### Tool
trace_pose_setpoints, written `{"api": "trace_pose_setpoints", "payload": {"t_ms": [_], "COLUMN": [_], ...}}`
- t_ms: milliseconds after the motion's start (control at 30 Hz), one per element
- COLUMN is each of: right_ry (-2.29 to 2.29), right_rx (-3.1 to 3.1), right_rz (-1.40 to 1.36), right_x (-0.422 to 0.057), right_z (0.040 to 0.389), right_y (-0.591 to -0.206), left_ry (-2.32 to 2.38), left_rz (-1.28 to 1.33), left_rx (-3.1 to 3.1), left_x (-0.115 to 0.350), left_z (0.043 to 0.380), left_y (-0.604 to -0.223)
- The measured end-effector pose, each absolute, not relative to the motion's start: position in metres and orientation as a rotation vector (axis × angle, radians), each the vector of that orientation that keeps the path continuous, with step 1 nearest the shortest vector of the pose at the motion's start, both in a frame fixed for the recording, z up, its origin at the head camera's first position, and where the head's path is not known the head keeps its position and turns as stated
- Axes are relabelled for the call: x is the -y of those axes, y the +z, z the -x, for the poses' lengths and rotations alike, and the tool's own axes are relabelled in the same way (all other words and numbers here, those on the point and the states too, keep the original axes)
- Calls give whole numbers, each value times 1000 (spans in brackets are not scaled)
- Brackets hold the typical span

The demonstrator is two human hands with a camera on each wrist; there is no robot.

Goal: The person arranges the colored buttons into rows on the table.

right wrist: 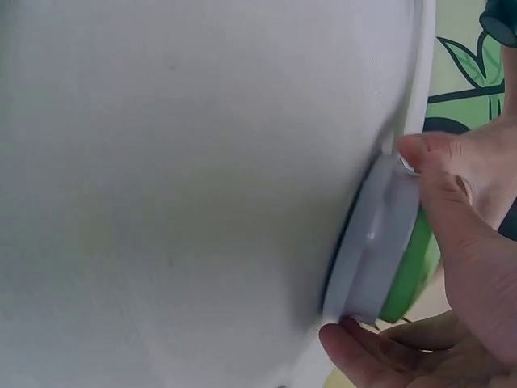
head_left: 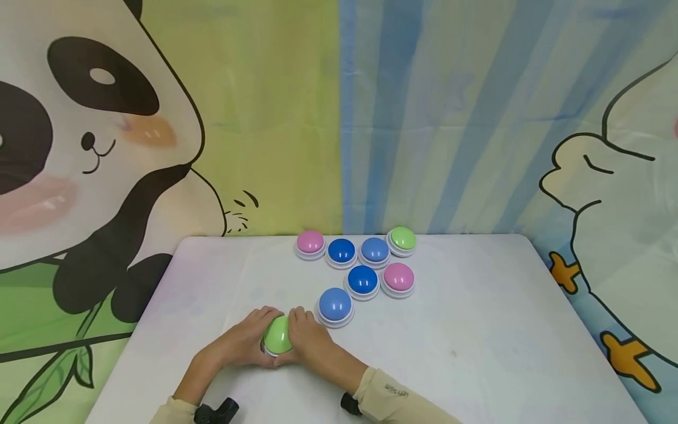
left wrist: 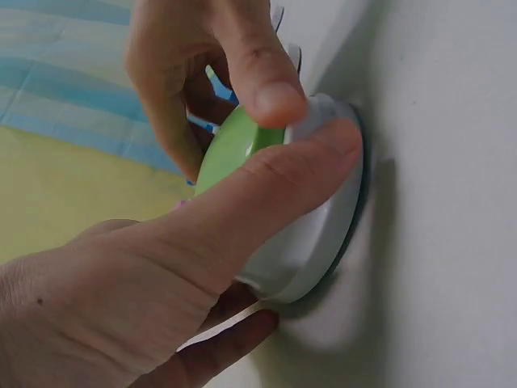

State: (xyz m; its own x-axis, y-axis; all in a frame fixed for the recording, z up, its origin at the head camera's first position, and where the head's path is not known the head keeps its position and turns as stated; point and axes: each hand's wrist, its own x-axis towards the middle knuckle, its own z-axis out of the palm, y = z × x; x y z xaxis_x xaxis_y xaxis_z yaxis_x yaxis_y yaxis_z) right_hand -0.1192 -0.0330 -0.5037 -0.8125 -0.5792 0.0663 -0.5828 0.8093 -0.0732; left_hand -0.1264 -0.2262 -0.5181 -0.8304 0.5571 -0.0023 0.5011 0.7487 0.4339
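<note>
A green push button with a domed top and a white round base is between both hands near the front of the white table. My left hand grips it from the left, its thumb lying along the white base in the left wrist view. From the right, my right hand holds the same button, with thumb and fingers around the base in the right wrist view. Just beyond the right hand's fingers stands a light blue push button.
Behind it, several more push buttons stand in a loose cluster: dark blue, pink, another light blue, another dark blue, another pink and another green. A printed curtain hangs behind the table.
</note>
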Motion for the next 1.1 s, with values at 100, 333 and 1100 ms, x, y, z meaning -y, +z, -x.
{"api": "trace_pose_setpoints", "payload": {"t_ms": [100,333,1100], "right_ry": [204,524,665], "right_rx": [2931,2975,3226], "right_rz": [-951,-933,-379], "right_x": [27,4,16], "right_z": [119,135,303], "right_y": [-498,-461,-486], "left_ry": [692,987,1332], "left_rz": [-783,-512,-291], "left_rx": [-2751,-2697,-2686], "left_x": [231,251,180], "left_z": [126,128,304], "left_y": [-514,-507,-525]}}
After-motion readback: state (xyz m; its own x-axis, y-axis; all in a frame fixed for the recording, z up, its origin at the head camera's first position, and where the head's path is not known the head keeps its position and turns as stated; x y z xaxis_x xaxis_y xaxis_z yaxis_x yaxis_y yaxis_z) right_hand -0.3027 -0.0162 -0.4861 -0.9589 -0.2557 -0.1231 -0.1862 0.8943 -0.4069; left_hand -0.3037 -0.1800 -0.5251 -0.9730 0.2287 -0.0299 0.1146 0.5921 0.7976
